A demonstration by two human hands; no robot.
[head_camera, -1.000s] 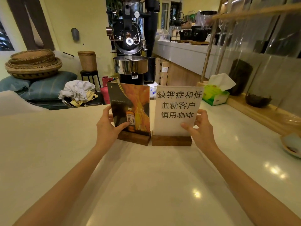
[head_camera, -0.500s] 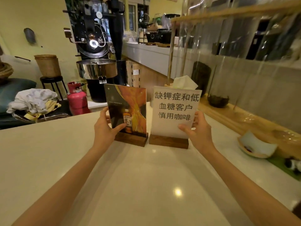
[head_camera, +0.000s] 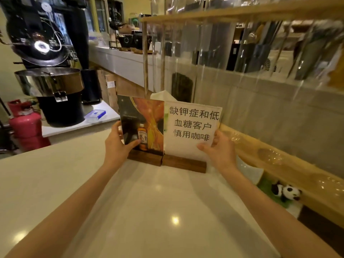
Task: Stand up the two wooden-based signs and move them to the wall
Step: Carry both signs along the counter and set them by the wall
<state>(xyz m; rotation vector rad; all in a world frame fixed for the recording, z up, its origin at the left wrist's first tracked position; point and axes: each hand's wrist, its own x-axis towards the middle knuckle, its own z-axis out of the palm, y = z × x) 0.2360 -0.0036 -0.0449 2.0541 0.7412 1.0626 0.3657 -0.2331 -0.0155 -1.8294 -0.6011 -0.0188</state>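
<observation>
Two signs stand upright side by side on the white counter, their dark wooden bases touching. The left sign shows an orange and black picture with a small bottle. The right sign is a white sheet with black printed characters. My left hand grips the left edge of the picture sign, thumb on its front. My right hand grips the lower right edge of the white sign. Both signs sit a little short of the grey wall with its wooden ledge.
A white dish and a small panda toy lie by the ledge at the right. A tissue box peeks out behind the signs. A coffee roaster and a pink gas cylinder stand beyond the counter's far left edge.
Both signs, held in my hands, have slid rightward toward the wall and closed up until their bases touch. My view has turned right; the panda toy came into sight.
</observation>
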